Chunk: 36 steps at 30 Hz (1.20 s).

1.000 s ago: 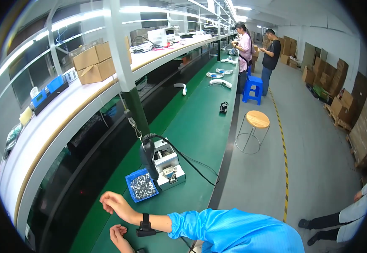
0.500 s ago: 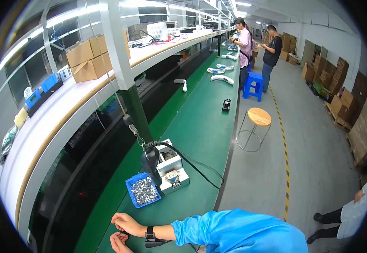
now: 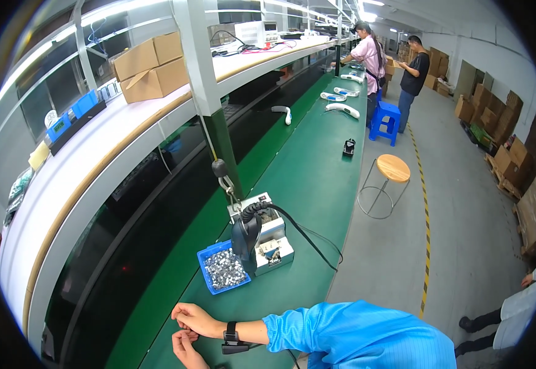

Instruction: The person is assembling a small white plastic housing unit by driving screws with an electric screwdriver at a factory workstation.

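Note:
Both of my hands are close together over the green bench at the lower edge of the view. My right hand (image 3: 198,320), at the end of a blue sleeve with a black strap (image 3: 231,335) on its wrist, has its fingers curled in. Just below it, my left hand (image 3: 188,352) is closed with bent fingertips near the right palm. Whatever the fingers hold is hidden. Beyond them stands a blue bin (image 3: 231,287) full of small shiny metal parts. A black hand-held power tool (image 3: 244,241) hangs from a cord beside a grey-white benchtop machine (image 3: 275,253).
A grey-green post (image 3: 225,150) rises behind the hanging tool. Further along the bench (image 3: 298,184) lie a small black part (image 3: 349,147) and several white curved housings (image 3: 341,110). A wooden-topped stool (image 3: 393,168) and a blue stool (image 3: 385,123) stand right, near two people.
My view has turned slightly, so the bench and bin appear further right and higher. My hands stay together; the small dark spot between them shows less now.

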Motion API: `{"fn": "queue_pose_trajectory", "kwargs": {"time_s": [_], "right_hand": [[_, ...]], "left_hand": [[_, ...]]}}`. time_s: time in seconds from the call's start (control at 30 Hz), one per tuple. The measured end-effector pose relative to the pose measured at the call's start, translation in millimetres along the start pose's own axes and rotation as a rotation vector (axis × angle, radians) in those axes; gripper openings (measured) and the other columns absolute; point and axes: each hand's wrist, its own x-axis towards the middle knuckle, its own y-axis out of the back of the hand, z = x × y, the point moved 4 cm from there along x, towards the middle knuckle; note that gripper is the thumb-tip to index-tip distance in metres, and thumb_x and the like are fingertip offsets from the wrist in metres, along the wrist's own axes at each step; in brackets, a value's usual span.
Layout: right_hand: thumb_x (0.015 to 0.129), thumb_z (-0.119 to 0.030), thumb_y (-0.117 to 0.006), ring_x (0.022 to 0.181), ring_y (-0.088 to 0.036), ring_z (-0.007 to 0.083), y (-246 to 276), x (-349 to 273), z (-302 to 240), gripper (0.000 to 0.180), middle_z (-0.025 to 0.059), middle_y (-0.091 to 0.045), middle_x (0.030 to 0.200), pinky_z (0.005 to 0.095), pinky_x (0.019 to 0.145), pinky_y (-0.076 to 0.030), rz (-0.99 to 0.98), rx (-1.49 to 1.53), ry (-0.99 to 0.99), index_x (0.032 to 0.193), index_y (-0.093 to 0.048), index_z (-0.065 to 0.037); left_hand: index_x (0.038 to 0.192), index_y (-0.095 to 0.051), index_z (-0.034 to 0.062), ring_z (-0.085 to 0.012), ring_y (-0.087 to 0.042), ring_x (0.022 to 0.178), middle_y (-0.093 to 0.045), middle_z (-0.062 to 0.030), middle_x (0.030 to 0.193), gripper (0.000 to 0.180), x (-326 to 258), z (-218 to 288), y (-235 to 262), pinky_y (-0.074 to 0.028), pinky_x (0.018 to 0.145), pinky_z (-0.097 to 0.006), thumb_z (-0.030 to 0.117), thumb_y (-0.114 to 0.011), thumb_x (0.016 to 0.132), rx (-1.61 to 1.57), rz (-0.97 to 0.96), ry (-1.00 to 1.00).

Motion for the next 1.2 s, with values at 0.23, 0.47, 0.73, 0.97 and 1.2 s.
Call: {"fn": "queue_pose_trajectory", "kwargs": {"time_s": [0.23, 0.47, 0.73, 0.97, 1.2], "right_hand": [[0.105, -0.017, -0.052, 0.069, -0.059, 0.0119, 27, 20, 7, 0.018, 0.0034, -0.062, 0.08, 0.0263, 0.062, -0.049, 0.1, 0.213, -0.017, 0.104, -0.063, -0.003], [0.104, -0.016, -0.053, 0.068, -0.057, 0.0115, 19, 29, 15, 0.017, 0.0035, -0.06, 0.078, 0.0248, 0.06, -0.047, 0.086, 0.229, 0.036, 0.103, -0.062, -0.002], [0.106, -0.018, -0.052, 0.065, -0.054, 0.0099, 19, 28, 16, 0.016, 0.0014, -0.057, 0.076, 0.0233, 0.058, -0.044, 0.089, 0.179, 0.119, 0.101, -0.059, -0.005], [0.106, -0.018, -0.053, 0.069, -0.055, 0.0085, 22, 21, 6, 0.016, 0.0002, -0.056, 0.077, 0.0236, 0.06, -0.046, 0.087, 0.075, 0.074, 0.099, -0.058, -0.005], [0.095, -0.01, -0.059, 0.078, -0.064, 0.0335, -3, -2, -64, 0.009, 0.0135, -0.063, 0.081, 0.0465, 0.069, -0.049, 0.112, -0.948, 0.603, 0.094, -0.056, -0.002]], "left_hand": [[0.108, -0.063, -0.0009, -0.0127, -0.06, 0.093, -0.065, -0.0054, 0.099, 0.007, -26, 25, -35, -0.05, 0.087, -0.028, 0.003, -0.063, 0.102, -0.03, -0.297, -0.002], [0.106, -0.061, -0.0019, -0.0203, -0.058, 0.083, -0.06, -0.0104, 0.096, 0.027, -43, 55, -53, -0.051, 0.076, -0.033, 0.006, -0.081, 0.089, 0.304, -0.285, -0.319], [0.11, -0.062, -0.002, -0.0173, -0.056, 0.084, -0.057, -0.0063, 0.101, 0.032, -50, 31, -60, -0.05, 0.079, -0.032, 0.012, -0.083, 0.09, 0.349, -0.298, -0.265], [0.105, -0.06, 0.0006, -0.0155, -0.054, 0.089, -0.054, -0.0032, 0.098, 0.022, -49, 29, -66, -0.048, 0.082, -0.03, 0.01, -0.077, 0.094, 0.062, -0.361, -0.16], [0.106, -0.059, 0.0023, -0.0141, -0.055, 0.094, -0.059, -0.0024, 0.099, 0.018, -47, 12, -53, -0.047, 0.088, -0.03, 0.008, -0.074, 0.097, -0.126, -0.276, -0.072]]}}
